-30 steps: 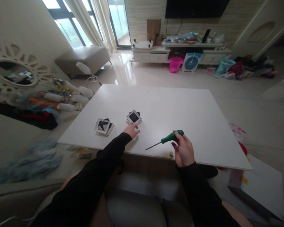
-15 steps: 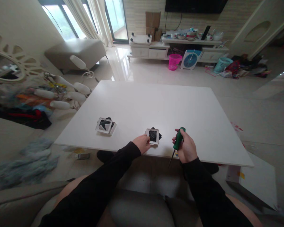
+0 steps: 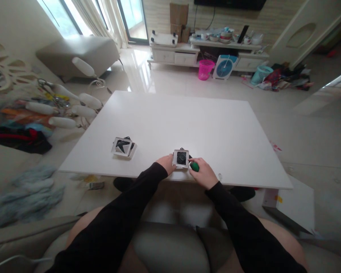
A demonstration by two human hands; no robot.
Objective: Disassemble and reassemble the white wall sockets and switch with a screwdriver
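Note:
Near the front edge of the white table (image 3: pixel 170 121) is a small square white frame with a black centre (image 3: pixel 181 158). A black corner pokes out behind it. My left hand (image 3: pixel 167 163) is closed on the frame's left side, its fingertips partly hidden. My right hand (image 3: pixel 204 172) is wrapped round a screwdriver (image 3: pixel 194 166) whose green handle end faces me; its shaft is hidden. The fingertips of that hand reach the frame's right edge. To the left, a stack of similar white frames and black plates (image 3: pixel 123 147) lies slightly askew.
A tiny pale item (image 3: pixel 220 176) lies by the table's front edge, right of my hand. A lamp with several white shades (image 3: pixel 85 101) stands against the table's left side. A white panel-like box (image 3: pixel 292 204) is on the floor at the right.
My right hand has moved left with the screwdriver, from beside the white frame to its right edge. The left hand stays at the frame's left side. The view has shifted slightly.

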